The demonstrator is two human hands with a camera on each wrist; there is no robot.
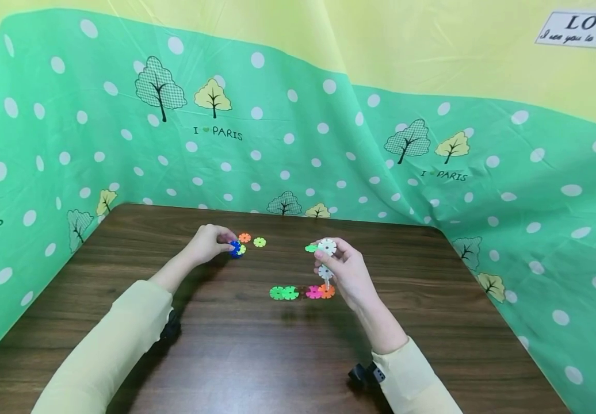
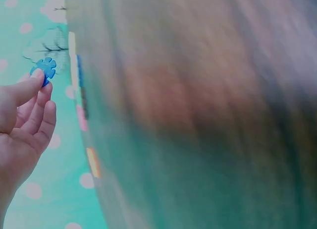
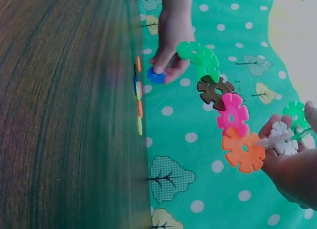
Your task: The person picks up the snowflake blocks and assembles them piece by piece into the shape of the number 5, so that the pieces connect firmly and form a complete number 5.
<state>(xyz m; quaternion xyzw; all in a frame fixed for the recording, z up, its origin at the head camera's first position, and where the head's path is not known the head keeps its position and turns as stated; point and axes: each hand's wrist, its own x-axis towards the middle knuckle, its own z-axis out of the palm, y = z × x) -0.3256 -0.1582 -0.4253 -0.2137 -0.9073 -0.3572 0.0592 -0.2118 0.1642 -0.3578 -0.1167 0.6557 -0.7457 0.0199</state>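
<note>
My left hand (image 1: 209,245) pinches a blue notched plastic disc (image 2: 45,69) between thumb and fingers, above the far left of the table. My right hand (image 1: 348,270) grips the white end of a chain of interlocked notched discs, held up off the table. From that end run white discs (image 1: 327,247), an orange disc (image 3: 243,150), a pink disc (image 3: 233,115), a brown disc (image 3: 208,92) and green discs (image 3: 190,51). Another green disc (image 3: 295,112) sticks out by the white ones. My right fingers partly hide the white end.
Loose discs lie on the dark wooden table (image 1: 215,345) near my left hand: an orange disc (image 1: 244,237), a yellow-green disc (image 1: 259,242) and a yellow one (image 1: 242,249). A green dotted cloth (image 1: 277,155) hangs behind the table. Much of the left wrist view is blurred.
</note>
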